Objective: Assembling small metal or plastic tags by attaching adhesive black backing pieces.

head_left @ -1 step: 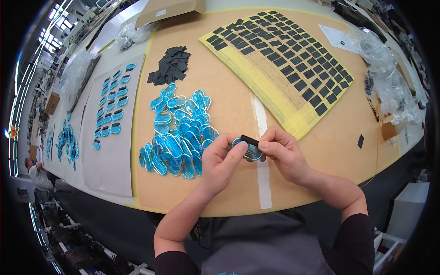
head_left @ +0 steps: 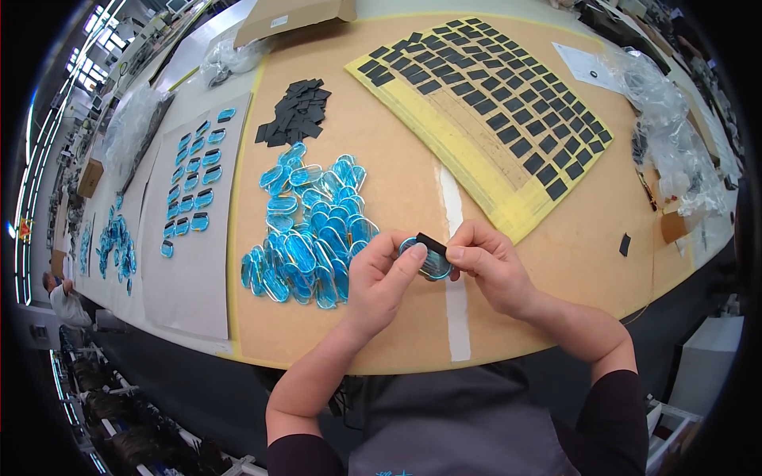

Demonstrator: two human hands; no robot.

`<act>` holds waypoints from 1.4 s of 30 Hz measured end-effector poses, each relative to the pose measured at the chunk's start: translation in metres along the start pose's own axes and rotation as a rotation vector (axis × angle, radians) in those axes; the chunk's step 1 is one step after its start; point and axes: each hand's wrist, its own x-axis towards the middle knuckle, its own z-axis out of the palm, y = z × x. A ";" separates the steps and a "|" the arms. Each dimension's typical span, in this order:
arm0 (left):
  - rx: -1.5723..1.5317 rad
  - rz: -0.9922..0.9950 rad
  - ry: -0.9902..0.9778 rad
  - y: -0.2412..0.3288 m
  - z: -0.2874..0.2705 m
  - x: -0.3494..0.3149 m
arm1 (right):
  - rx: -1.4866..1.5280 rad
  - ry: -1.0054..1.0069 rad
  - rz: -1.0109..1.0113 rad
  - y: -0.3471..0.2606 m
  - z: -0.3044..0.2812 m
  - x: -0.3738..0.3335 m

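My left hand (head_left: pixel 382 279) and my right hand (head_left: pixel 488 262) meet over the brown table (head_left: pixel 397 159), both pinching one clear blue oval piece (head_left: pixel 432 264). A small black rectangular strip (head_left: pixel 431 243) lies across the top of that piece, under my right thumb and fingers. Just left of my hands is a heap of several more blue oval pieces (head_left: pixel 309 230). A pile of loose black strips (head_left: pixel 295 111) lies farther back.
A yellow sheet (head_left: pixel 492 111) with rows of black strips lies at the back right. A grey sheet (head_left: pixel 190 222) at the left carries several blue ovals in rows. Clear plastic bags (head_left: pixel 675 151) sit at the right edge. One stray black strip (head_left: pixel 625 244) lies right.
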 end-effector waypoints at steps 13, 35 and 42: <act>0.200 -0.203 -0.252 0.006 -0.009 -0.003 | -0.630 -0.342 -0.038 -0.030 -0.004 0.006; 0.038 -0.206 -0.188 0.007 -0.013 0.003 | -0.473 -0.375 0.061 -0.007 -0.001 -0.003; 0.059 -0.217 -0.203 0.003 -0.009 0.001 | -0.258 -0.340 0.075 -0.008 0.008 -0.008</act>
